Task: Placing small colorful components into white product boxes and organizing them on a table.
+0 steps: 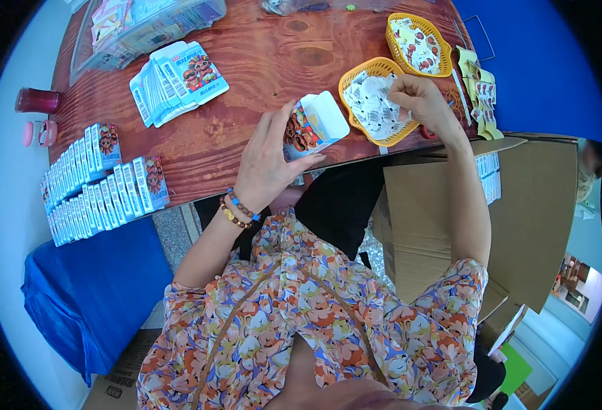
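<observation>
My left hand (267,154) grips a small light-blue printed carton (303,135) near the front edge of the table. The carton is tilted, with its white end flap (331,113) raised toward the right. Over a yellow plastic basket (348,83) of small white packets (372,102), the fingers of my right hand (424,102) are pinched together. Whatever may be between those fingertips is too small to make out. Just beyond, a second yellow basket (446,56) holds small white packets with reddish-brown print (420,48).
Flattened cartons (171,80) lie fanned on the wooden table (273,41). Filled-out cartons (106,184) stand in rows at left, near a dark red cylinder (37,100). A clear plastic bin (150,31) sits at the back; a large cardboard box (424,219) is beside me.
</observation>
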The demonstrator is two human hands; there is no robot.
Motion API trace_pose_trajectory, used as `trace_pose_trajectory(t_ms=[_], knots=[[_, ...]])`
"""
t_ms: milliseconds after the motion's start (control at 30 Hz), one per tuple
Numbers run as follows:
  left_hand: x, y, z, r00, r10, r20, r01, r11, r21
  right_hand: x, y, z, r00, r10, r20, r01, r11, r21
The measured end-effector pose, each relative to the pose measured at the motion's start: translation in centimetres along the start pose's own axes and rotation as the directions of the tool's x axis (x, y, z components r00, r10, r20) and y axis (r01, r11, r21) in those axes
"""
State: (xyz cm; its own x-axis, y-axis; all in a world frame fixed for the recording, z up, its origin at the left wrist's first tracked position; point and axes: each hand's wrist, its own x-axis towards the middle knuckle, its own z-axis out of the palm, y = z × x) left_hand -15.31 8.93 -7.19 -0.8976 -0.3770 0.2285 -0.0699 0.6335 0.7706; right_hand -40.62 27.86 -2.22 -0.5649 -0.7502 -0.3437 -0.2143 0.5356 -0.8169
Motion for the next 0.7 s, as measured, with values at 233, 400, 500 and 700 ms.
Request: trace_pose_trajectory(t_ms=[233, 400, 500, 700], knots=[[0.0, 0.1, 0.0, 1.000, 0.007, 0.016, -0.007, 0.999, 0.031, 2.0, 0.6, 2.5, 0.978, -0.180, -0.101, 0.108, 0.866, -0.488], [-0.1, -0.3, -0.4, 1.000, -0.002, 0.001, 0.002, 1.000, 0.012, 3.0, 0.7, 2.5, 0.967, -0.253, -0.029, 0.158, 0.684, -0.712], [-0.1, -0.5, -0.5, 1.000, -0.013, -0.007, 0.013, 1.000, 0.008, 2.5, 0.5, 2.3, 0.960, -0.269, -0.077, 0.147, 0.720, -0.679], [0.1, -0.5, -0.2, 1.000, 0.012, -0.005, -0.012, 1.000, 0.019, 2.3, 0.9, 2.3, 0.950, -0.312, 0.016, 0.248, 0.721, -0.646]])
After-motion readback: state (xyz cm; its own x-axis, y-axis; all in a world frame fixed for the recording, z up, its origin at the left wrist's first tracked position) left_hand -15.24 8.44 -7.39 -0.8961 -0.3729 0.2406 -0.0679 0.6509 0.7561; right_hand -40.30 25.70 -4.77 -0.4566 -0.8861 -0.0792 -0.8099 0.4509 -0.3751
